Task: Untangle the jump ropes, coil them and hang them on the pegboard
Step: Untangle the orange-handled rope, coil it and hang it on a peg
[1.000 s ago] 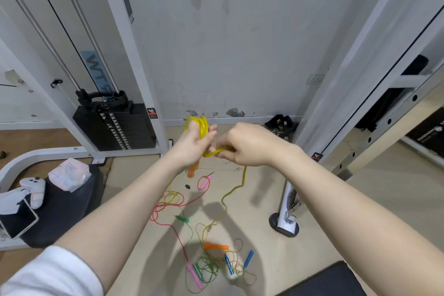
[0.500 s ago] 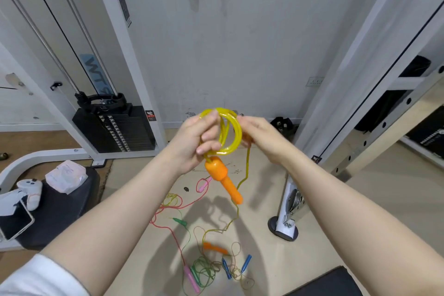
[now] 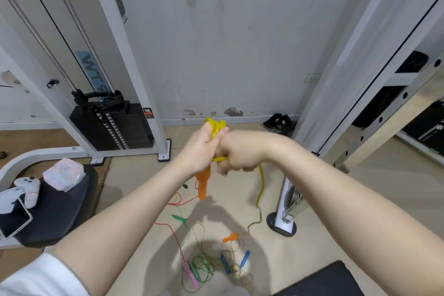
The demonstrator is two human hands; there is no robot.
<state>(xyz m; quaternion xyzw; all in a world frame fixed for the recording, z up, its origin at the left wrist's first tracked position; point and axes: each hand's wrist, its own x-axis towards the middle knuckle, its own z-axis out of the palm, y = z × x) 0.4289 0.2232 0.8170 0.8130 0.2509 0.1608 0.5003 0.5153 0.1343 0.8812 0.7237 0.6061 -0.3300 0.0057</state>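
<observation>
Gripping the yellow rope coil (image 3: 214, 127), your left hand (image 3: 199, 151); your right hand (image 3: 236, 155) is fisting its tail. Risk: trailing rope is snagging the floor tangle (image 3: 204, 269) below the coil.

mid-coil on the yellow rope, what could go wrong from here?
1. The yellow rope trails down to its second orange handle beside the floor tangle; further winding may drag other ropes up.
2. The coil is only pinched between left hand and right hand; regripping could let loops spring loose.
3. The dangling orange handle may swing.
</observation>
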